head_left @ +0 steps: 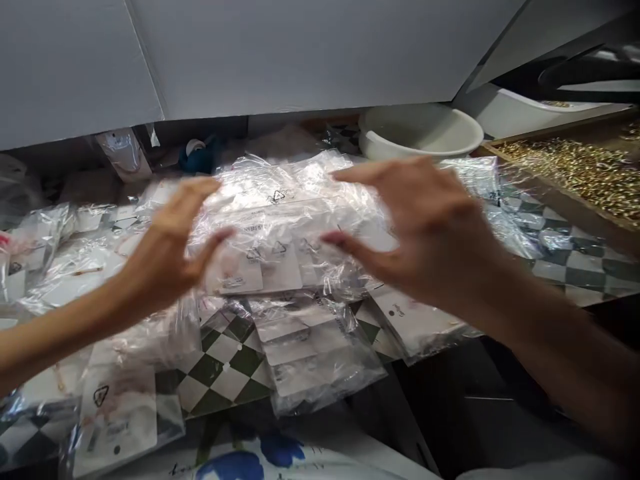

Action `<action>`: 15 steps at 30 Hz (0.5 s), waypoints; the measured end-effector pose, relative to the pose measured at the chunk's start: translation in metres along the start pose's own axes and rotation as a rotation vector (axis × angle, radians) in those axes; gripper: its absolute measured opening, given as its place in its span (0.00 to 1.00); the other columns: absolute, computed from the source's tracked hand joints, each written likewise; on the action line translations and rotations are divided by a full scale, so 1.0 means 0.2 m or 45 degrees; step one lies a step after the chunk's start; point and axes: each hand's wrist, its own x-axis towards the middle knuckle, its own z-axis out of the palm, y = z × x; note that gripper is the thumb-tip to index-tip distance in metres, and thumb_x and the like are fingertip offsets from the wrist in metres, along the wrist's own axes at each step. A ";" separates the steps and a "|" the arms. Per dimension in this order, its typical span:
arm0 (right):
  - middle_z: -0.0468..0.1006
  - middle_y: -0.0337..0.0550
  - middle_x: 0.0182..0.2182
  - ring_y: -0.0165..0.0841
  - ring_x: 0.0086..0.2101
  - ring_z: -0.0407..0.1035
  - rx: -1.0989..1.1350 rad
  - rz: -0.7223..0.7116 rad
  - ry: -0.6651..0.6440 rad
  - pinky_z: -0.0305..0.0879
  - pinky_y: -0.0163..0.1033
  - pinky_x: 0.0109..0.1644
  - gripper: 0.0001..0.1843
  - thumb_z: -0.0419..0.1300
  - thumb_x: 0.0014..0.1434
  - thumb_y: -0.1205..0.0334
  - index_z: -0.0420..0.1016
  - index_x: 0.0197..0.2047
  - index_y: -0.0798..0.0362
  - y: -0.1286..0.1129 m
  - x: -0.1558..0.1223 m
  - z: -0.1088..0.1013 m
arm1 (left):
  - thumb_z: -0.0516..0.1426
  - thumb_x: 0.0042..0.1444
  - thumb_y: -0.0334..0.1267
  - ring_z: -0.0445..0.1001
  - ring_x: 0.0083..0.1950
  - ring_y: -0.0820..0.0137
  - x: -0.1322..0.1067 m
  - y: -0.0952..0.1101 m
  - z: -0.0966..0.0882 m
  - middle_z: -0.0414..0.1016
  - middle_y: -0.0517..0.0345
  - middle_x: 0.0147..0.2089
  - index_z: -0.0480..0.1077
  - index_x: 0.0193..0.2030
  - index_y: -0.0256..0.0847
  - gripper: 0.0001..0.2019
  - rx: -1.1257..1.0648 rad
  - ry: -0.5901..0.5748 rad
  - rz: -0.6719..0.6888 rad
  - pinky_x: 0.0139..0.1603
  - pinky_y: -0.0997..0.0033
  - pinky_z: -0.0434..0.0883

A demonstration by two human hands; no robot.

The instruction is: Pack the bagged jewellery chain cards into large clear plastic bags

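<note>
On my screen, my left hand (170,243) and right hand (415,227) are spread wide, holding nothing, over a heap of clear plastic bags with white cards (280,227) on a green-and-white checkered mat (225,360); a wooden tray of small gold pieces (570,173) sits full at right.

Triangular recycling signs mark a clear plastic bag (277,195) near 12 o'clock and a white card (117,413) near 8 o'clock; smaller print is too blurred to read.

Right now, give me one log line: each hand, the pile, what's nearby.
left hand: open, at pile's left | right hand: open, at pile's right | bagged cards: heaped, contact unclear | nearby: checkered cloth, white basin, tray of gold bits
</note>
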 end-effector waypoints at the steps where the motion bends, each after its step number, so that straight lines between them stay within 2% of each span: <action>1: 0.69 0.52 0.69 0.59 0.69 0.61 -0.021 -0.081 -0.123 0.57 0.76 0.71 0.35 0.55 0.70 0.35 0.64 0.72 0.43 -0.04 0.04 0.06 | 0.59 0.66 0.59 0.55 0.80 0.42 0.00 0.02 0.08 0.60 0.50 0.79 0.62 0.76 0.50 0.35 0.034 -0.166 0.066 0.80 0.32 0.51; 2: 0.59 0.49 0.75 0.59 0.73 0.52 -0.025 -0.150 -0.254 0.43 0.79 0.75 0.38 0.54 0.70 0.35 0.57 0.76 0.41 -0.06 0.07 0.14 | 0.60 0.64 0.62 0.49 0.82 0.41 0.00 0.03 0.16 0.53 0.49 0.82 0.57 0.78 0.52 0.40 0.087 -0.299 0.102 0.80 0.27 0.41; 3: 0.54 0.48 0.77 0.59 0.75 0.47 -0.012 -0.193 -0.339 0.35 0.82 0.75 0.40 0.53 0.71 0.35 0.52 0.79 0.41 -0.08 0.09 0.21 | 0.58 0.64 0.64 0.43 0.83 0.41 -0.01 0.03 0.23 0.47 0.48 0.83 0.52 0.80 0.53 0.43 0.125 -0.412 0.088 0.79 0.23 0.36; 4: 0.50 0.46 0.78 0.57 0.76 0.43 0.001 -0.199 -0.421 0.32 0.82 0.75 0.40 0.50 0.72 0.35 0.46 0.80 0.40 -0.09 0.10 0.27 | 0.56 0.63 0.68 0.38 0.84 0.41 -0.01 0.01 0.29 0.42 0.47 0.84 0.48 0.81 0.53 0.45 0.157 -0.489 0.067 0.77 0.21 0.34; 6: 0.47 0.45 0.79 0.54 0.77 0.40 0.041 -0.193 -0.512 0.33 0.81 0.75 0.41 0.46 0.74 0.36 0.38 0.81 0.38 -0.08 0.09 0.36 | 0.50 0.63 0.74 0.33 0.84 0.42 -0.02 -0.03 0.34 0.37 0.46 0.84 0.44 0.82 0.52 0.48 0.194 -0.566 0.027 0.76 0.17 0.34; 8: 0.45 0.44 0.79 0.52 0.77 0.38 0.074 -0.191 -0.536 0.36 0.79 0.75 0.41 0.44 0.75 0.37 0.34 0.82 0.38 -0.05 0.07 0.39 | 0.46 0.61 0.77 0.32 0.84 0.42 -0.03 -0.07 0.35 0.35 0.45 0.84 0.44 0.82 0.50 0.50 0.202 -0.581 0.016 0.75 0.17 0.35; 12: 0.42 0.43 0.79 0.53 0.77 0.36 0.113 -0.192 -0.521 0.36 0.79 0.75 0.41 0.45 0.75 0.38 0.32 0.82 0.39 -0.02 0.05 0.41 | 0.45 0.58 0.80 0.30 0.84 0.42 -0.03 -0.08 0.35 0.33 0.48 0.85 0.43 0.82 0.52 0.53 0.190 -0.603 -0.008 0.76 0.18 0.34; 15: 0.40 0.42 0.80 0.52 0.78 0.34 0.199 -0.151 -0.575 0.30 0.77 0.76 0.44 0.44 0.72 0.31 0.34 0.82 0.37 -0.02 0.08 0.39 | 0.46 0.58 0.79 0.25 0.84 0.43 -0.01 -0.08 0.34 0.28 0.49 0.84 0.39 0.83 0.51 0.54 0.159 -0.650 -0.034 0.75 0.18 0.29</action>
